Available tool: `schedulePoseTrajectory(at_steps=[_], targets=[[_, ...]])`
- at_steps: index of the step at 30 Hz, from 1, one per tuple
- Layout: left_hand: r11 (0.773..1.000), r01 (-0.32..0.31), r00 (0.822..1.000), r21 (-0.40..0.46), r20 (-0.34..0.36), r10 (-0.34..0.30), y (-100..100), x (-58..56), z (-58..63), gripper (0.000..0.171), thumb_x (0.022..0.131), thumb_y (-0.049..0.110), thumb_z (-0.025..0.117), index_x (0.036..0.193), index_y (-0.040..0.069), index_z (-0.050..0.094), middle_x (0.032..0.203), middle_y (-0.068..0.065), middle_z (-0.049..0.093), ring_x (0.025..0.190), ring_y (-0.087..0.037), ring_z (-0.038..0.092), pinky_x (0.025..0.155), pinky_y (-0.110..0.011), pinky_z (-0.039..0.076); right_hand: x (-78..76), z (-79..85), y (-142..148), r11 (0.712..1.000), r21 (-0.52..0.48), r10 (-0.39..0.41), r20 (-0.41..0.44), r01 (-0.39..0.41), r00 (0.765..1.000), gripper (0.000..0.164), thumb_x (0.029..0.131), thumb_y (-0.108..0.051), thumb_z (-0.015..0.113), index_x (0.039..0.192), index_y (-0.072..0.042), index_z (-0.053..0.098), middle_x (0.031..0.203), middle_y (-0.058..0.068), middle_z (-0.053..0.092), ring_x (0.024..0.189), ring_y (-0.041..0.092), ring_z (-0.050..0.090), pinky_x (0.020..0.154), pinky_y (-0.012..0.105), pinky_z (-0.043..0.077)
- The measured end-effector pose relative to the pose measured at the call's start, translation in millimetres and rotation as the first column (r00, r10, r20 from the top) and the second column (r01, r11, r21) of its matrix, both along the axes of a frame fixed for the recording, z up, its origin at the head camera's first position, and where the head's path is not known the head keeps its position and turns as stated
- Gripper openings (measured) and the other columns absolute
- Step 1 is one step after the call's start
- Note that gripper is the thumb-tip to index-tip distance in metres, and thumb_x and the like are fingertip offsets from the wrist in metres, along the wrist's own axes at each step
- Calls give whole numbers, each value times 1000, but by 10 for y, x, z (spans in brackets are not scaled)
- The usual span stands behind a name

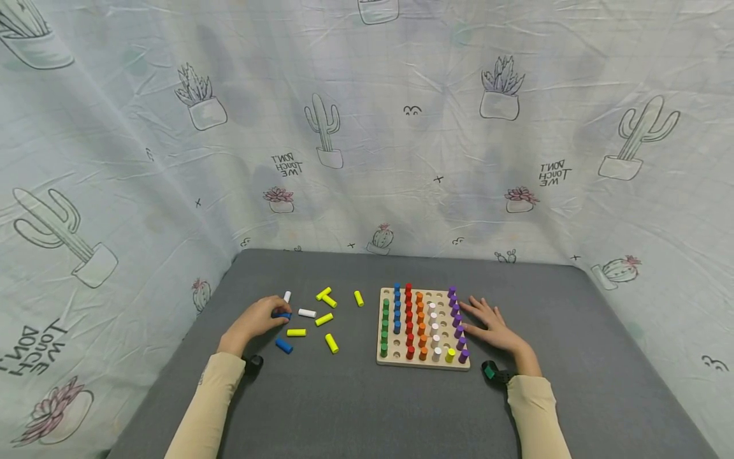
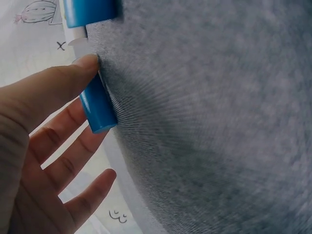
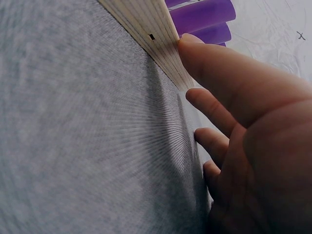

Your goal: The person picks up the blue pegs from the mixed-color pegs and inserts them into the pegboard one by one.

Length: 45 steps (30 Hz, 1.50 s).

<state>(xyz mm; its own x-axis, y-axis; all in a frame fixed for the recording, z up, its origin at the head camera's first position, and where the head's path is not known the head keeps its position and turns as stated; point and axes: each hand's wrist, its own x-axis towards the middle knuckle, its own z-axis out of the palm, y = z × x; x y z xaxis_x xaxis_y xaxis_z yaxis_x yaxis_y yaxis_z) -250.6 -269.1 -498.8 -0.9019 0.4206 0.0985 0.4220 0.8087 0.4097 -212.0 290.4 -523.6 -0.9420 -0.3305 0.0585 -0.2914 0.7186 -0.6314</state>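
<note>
My left hand (image 1: 257, 320) pinches a blue peg (image 2: 100, 109) between thumb and fingers, low over the table at the left. Another blue peg (image 1: 283, 345) lies nearer me, and a white peg (image 1: 307, 313) is just right of the fingertips. The wooden pegboard (image 1: 401, 363) carries columns of green, blue, red, orange, white and purple pegs, plus one yellow peg (image 1: 450, 355) in the front row. Beside the board's right edge, my right hand (image 1: 490, 326) has its fingers spread. Its thumb touches the board's side near the purple pegs (image 3: 204, 18) in the right wrist view.
Several loose yellow pegs (image 1: 331, 343) lie scattered on the grey table (image 1: 355, 408) between the left hand and the board. A second white peg (image 1: 287, 296) lies behind the left hand. A patterned cloth (image 1: 367, 146) hangs behind and along the sides.
</note>
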Motion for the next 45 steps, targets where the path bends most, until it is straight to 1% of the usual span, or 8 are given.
schedulePoseTrajectory(at_steps=[9, 13, 17, 21, 24, 32, 41, 45], targets=[[999, -44, 998, 3, 34, 44, 58, 39, 84, 15, 82, 16, 71, 96, 14, 67, 91, 2, 62, 84, -16, 59, 75, -37, 51, 9, 2, -5, 1000, -6, -4, 9, 4, 1000, 62, 91, -35, 57, 142, -7, 36, 150, 26, 16, 138, 48, -2, 107, 64, -7], [998, -55, 998, 10, 39, 54, 92, 39, 127, 15, 82, 18, 71, 95, 16, 67, 91, 3, 62, 82, -15, 59, 73, -37, 51, 9, 4, -8, 1000, -2, -10, 13, 10, 1000, 62, 91, -36, 56, 143, -8, 36, 150, 26, 15, 138, 48, -2, 107, 64, -8], [999, -51, 998, 19, 34, 50, 125, 45, 168, 13, 82, 19, 71, 95, 17, 67, 90, 4, 63, 81, -14, 58, 71, -36, 50, 5, -1, -5, 1000, 3, -14, 14, 14, 1000, 63, 91, -36, 56, 143, -8, 36, 150, 26, 15, 138, 47, -2, 107, 63, -8], [999, -48, 999, 24, 26, 47, 160, 62, 206, 13, 82, 18, 71, 94, 17, 68, 88, 4, 63, 80, -14, 58, 69, -35, 50, -2, -9, 1, 1000, 4, -14, 12, 14, 1000, 63, 91, -36, 56, 143, -8, 36, 150, 25, 15, 138, 47, -2, 107, 63, -8], [998, -58, 998, 25, 37, 57, 191, 82, 232, 13, 82, 19, 71, 94, 18, 68, 87, 5, 62, 79, -13, 57, 68, -33, 49, -5, -15, 4, 1000, 2, -11, 8, 11, 1000, 62, 90, -36, 57, 142, -8, 36, 150, 26, 16, 138, 48, -2, 107, 64, -8], [997, -40, 998, 66, 60, 36, 276, 125, 312, 14, 83, 20, 70, 96, 17, 67, 91, 3, 64, 82, -15, 59, 71, -35, 51, -18, -34, 18, 1000, -6, 4, -6, -5, 1000, 62, 91, -35, 57, 142, -8, 36, 150, 26, 15, 138, 47, -2, 107, 63, -8], [997, -7, 999, 81, 42, 4, 359, 128, 311, 13, 84, 22, 69, 96, 20, 66, 92, 5, 63, 83, -13, 59, 73, -35, 50, -16, -24, 26, 1000, -4, 4, -2, -4, 1000, 62, 91, -35, 56, 143, -9, 36, 151, 25, 15, 138, 47, -2, 107, 63, -8], [996, -4, 999, 94, 43, 0, 403, 136, 326, 14, 85, 23, 69, 98, 18, 66, 93, 6, 63, 85, -14, 59, 74, -35, 51, -5, -9, 17, 1000, -5, 0, 9, 0, 1000, 62, 91, -36, 56, 143, -8, 36, 151, 26, 14, 138, 47, -3, 107, 63, -8]])
